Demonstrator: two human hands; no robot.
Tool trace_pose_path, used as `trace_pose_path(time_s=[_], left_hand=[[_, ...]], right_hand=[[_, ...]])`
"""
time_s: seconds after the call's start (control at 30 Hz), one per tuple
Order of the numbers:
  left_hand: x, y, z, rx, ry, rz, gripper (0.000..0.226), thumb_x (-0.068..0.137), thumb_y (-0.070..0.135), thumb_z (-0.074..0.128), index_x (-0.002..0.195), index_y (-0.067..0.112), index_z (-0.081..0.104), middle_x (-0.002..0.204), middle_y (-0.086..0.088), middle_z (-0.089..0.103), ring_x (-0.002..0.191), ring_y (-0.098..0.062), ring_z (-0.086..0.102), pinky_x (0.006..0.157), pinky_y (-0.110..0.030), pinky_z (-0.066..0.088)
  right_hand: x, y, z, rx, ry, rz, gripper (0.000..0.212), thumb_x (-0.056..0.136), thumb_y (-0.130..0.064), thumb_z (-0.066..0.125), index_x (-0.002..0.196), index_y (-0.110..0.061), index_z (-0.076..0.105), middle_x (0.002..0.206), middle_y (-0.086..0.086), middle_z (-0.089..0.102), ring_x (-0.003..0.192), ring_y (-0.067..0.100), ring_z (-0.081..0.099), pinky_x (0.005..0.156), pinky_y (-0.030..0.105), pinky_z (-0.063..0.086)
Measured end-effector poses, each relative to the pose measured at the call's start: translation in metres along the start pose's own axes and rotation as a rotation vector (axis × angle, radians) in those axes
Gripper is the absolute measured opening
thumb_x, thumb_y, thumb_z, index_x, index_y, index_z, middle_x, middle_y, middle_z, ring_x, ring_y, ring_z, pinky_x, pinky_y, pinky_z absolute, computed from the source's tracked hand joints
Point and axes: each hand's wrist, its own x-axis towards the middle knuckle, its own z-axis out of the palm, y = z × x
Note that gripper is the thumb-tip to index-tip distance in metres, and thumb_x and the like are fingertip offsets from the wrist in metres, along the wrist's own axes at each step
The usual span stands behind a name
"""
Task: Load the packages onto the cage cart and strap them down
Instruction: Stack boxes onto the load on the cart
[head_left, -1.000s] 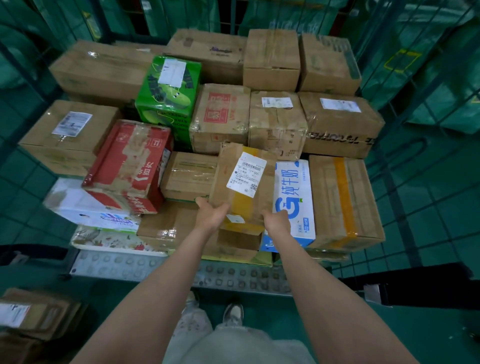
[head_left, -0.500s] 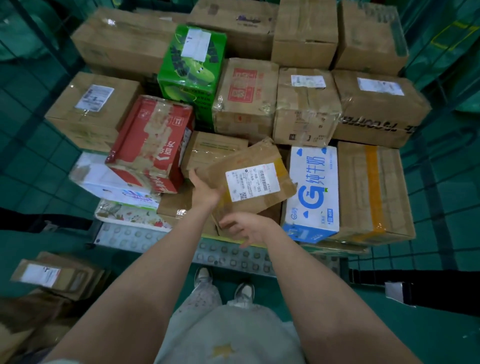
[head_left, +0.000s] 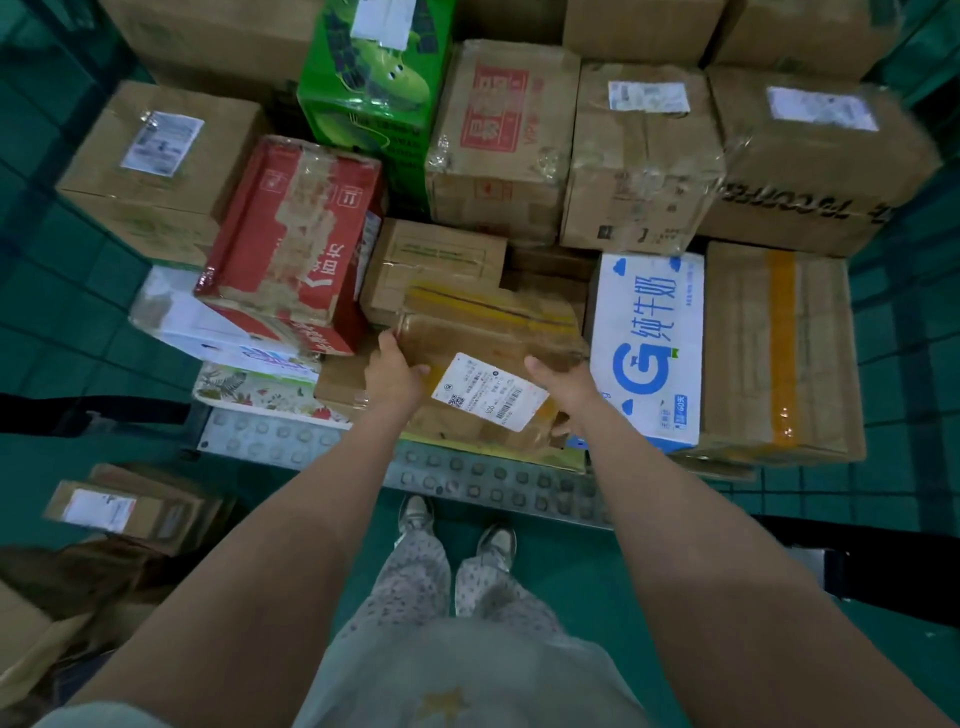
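1. Fingers (head_left: 388, 345) of left hand (head_left: 395, 376) and right hand (head_left: 566, 389) clamp the side edges of the labelled package (head_left: 493, 332).
2. Change: I see the package, tilted half a second ago, now flat on the cage cart (head_left: 493, 483) stack, between red carton (head_left: 296, 234) and blue-and-white carton (head_left: 649, 343). I judge placement nearly done; strapping not begun.
3. Count: two hands, one held package, one floor parcel (head_left: 119, 512).

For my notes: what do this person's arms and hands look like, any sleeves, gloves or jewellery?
Both forearms are bare; no sleeves in view. The left hand and right hand wear no gloves, and no watch, bracelet or ring shows. Also worn: a pale top with a faint yellow star, light dotted trousers, pale sneakers.
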Motion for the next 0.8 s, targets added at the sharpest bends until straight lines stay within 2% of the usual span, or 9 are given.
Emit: trace_pose_path(time_s=[0.13, 0.3, 0.47, 0.53, 0.6, 0.67, 0.7, 0.73, 0.8], left_hand=[[0.000, -0.012, -0.008, 0.014, 0.030, -0.040, 0.059, 0.091, 0.017, 0.060, 0.140, 0.004, 0.031, 0.135, -0.020, 0.049, 0.125, -0.036, 0.045, 0.097, -0.040, 0.037], [0.011, -0.022, -0.033, 0.010, 0.035, -0.002, 0.059, 0.087, 0.021, 0.067, 0.136, 0.005, 0.038, 0.133, -0.016, 0.052, 0.123, -0.034, 0.047, 0.097, -0.040, 0.038], [0.018, -0.028, -0.053, 0.103, -0.004, 0.088, 0.051, 0.088, 0.021, 0.066, 0.129, 0.004, 0.041, 0.127, -0.017, 0.056, 0.117, -0.036, 0.051, 0.091, -0.040, 0.040], [0.015, -0.038, -0.052, 0.161, -0.018, 0.100, 0.050, 0.090, 0.023, 0.063, 0.129, 0.005, 0.039, 0.125, -0.019, 0.056, 0.114, -0.039, 0.052, 0.090, -0.042, 0.041], [0.013, -0.054, -0.049, 0.241, -0.027, 0.105, 0.046, 0.093, 0.026, 0.056, 0.131, 0.006, 0.038, 0.124, -0.021, 0.056, 0.112, -0.041, 0.052, 0.090, -0.044, 0.042], [0.012, -0.064, -0.049, 0.254, -0.032, 0.082, 0.043, 0.096, 0.025, 0.052, 0.133, 0.007, 0.038, 0.123, -0.021, 0.057, 0.112, -0.041, 0.053, 0.089, -0.042, 0.041], [0.013, -0.066, -0.049, 0.232, -0.031, 0.072, 0.041, 0.096, 0.024, 0.051, 0.132, 0.007, 0.039, 0.123, -0.020, 0.058, 0.112, -0.040, 0.053, 0.090, -0.041, 0.041], [0.016, -0.066, -0.050, 0.207, -0.024, 0.062, 0.041, 0.096, 0.022, 0.052, 0.132, 0.007, 0.040, 0.124, -0.019, 0.058, 0.114, -0.039, 0.053, 0.091, -0.040, 0.040], [0.025, -0.062, -0.052, 0.162, -0.016, 0.045, 0.045, 0.095, 0.020, 0.054, 0.134, 0.005, 0.039, 0.127, -0.019, 0.056, 0.117, -0.038, 0.051, 0.093, -0.040, 0.040]], right_hand=[[-0.006, 0.004, 0.013, -0.028, 0.066, -0.110, 0.090, 0.088, -0.039, 0.064, 0.150, -0.003, 0.008, 0.153, 0.013, 0.028, 0.137, 0.031, 0.033, 0.107, 0.038, 0.033], [-0.009, -0.004, 0.027, -0.018, -0.004, -0.045, 0.078, 0.085, -0.037, 0.068, 0.141, -0.005, 0.025, 0.140, 0.012, 0.046, 0.126, 0.032, 0.046, 0.100, 0.048, 0.044], [-0.015, -0.006, 0.040, -0.093, -0.040, -0.010, 0.075, 0.081, -0.046, 0.069, 0.137, -0.007, 0.036, 0.133, 0.012, 0.053, 0.120, 0.032, 0.053, 0.096, 0.048, 0.048], [-0.016, -0.007, 0.041, -0.154, -0.063, 0.006, 0.064, 0.080, -0.049, 0.069, 0.126, -0.009, 0.048, 0.124, 0.010, 0.060, 0.112, 0.032, 0.058, 0.093, 0.048, 0.050], [-0.019, -0.008, 0.042, -0.225, -0.103, 0.025, 0.044, 0.084, -0.046, 0.066, 0.105, -0.008, 0.060, 0.108, 0.010, 0.064, 0.102, 0.030, 0.062, 0.088, 0.046, 0.053], [-0.019, -0.011, 0.046, -0.211, -0.095, 0.038, 0.033, 0.089, -0.039, 0.063, 0.083, -0.007, 0.059, 0.099, 0.013, 0.064, 0.090, 0.028, 0.063, 0.081, 0.043, 0.056], [-0.019, -0.013, 0.049, -0.185, -0.068, 0.029, 0.031, 0.090, -0.035, 0.062, 0.079, -0.007, 0.056, 0.100, 0.014, 0.065, 0.085, 0.025, 0.061, 0.079, 0.042, 0.057], [-0.016, -0.018, 0.054, -0.159, -0.042, 0.014, 0.026, 0.092, -0.032, 0.061, 0.083, -0.007, 0.056, 0.104, 0.015, 0.066, 0.082, 0.023, 0.060, 0.077, 0.041, 0.058], [-0.011, -0.027, 0.064, -0.123, 0.005, -0.002, 0.028, 0.092, -0.028, 0.060, 0.109, -0.007, 0.054, 0.114, 0.014, 0.063, 0.089, 0.023, 0.062, 0.075, 0.039, 0.058]])
